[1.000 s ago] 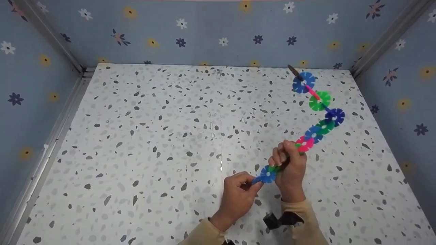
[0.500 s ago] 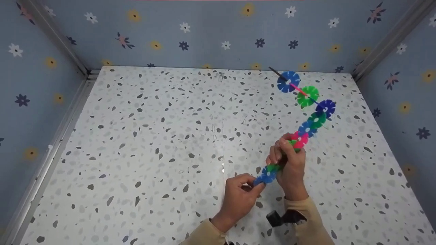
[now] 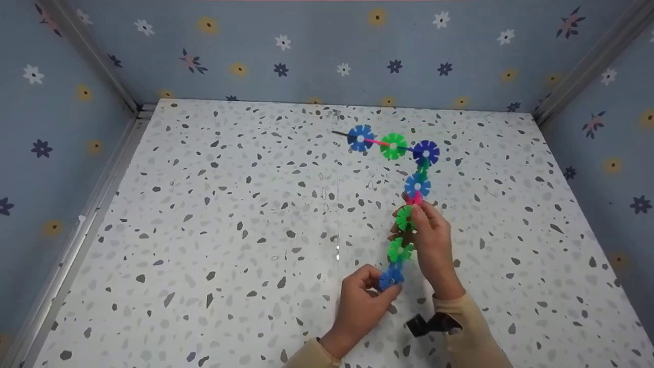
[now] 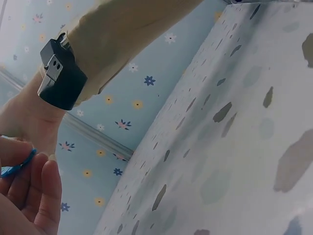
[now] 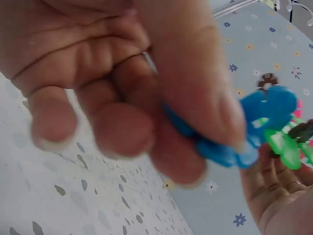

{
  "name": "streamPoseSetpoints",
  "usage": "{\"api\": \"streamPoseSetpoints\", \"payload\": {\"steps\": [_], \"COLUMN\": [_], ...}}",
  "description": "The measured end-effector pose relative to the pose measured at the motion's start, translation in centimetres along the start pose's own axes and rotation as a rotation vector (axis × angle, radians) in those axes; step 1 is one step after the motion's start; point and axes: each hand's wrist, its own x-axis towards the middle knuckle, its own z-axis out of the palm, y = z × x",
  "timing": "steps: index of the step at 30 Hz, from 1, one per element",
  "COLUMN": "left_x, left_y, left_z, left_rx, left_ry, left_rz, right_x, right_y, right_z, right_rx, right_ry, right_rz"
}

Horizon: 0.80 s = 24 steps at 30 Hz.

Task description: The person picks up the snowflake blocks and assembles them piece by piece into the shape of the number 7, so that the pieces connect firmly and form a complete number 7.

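A chain of interlocking snowflake discs runs up from my hands over the table. At its near end, my left hand (image 3: 361,299) pinches a blue disc (image 3: 391,280) between thumb and fingers. My right hand (image 3: 434,243) grips the middle of the chain, its thumb by a light green disc (image 3: 404,218). Between the hands shows another green disc (image 3: 400,250). Beyond the right hand come a blue disc (image 3: 417,186), a dark blue one (image 3: 426,153), a green one (image 3: 393,146) and a blue one (image 3: 360,138). A dark disc (image 3: 343,134) ends the chain edge-on.
A white speckled table (image 3: 230,204) lies beneath the hands. Blue flowered panels (image 3: 306,51) stand at its back and sides, with metal framing at the corners. A black wrist camera (image 3: 421,324) sits at the right sleeve.
The chain's far end has swung left, so its upper part now points leftward. My right hand has turned and shifted slightly left. The left hand keeps its pinch near the same spot.
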Motion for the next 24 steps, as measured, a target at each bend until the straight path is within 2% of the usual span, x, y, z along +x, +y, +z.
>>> {"api": "streamPoseSetpoints", "payload": {"steps": [3,7,10,14,18,24], "left_x": [-0.3,-0.6,-0.7,-0.7,-0.4,0.2], "left_y": [-0.4,-0.7,-0.9,-1.0,-1.0,-1.0], "left_z": [-0.1,-0.3,-0.6,-1.2,-1.9,-2.6], "left_rx": [-0.018,-0.086,-0.134,-0.172,-0.169,-0.108], "left_ry": [0.005,-0.040,-0.079,-0.095,-0.111,-0.099], "left_rz": [-0.074,-0.190,-0.249,-0.329,-0.422,-0.484], "right_x": [0.4,1.1,1.6,2.4,3.1,4.2], "right_y": [0.4,1.3,2.1,3.3,4.3,5.4], "right_z": [-0.1,-0.2,-0.3,-0.3,-0.2,-0.1], "right_rx": [-0.118,-0.211,-0.261,-0.341,-0.427,-0.489], "right_ry": [-0.022,-0.073,-0.106,-0.144,-0.160,-0.157], "right_rz": [0.088,0.189,0.229,0.271,0.341,0.391]}}
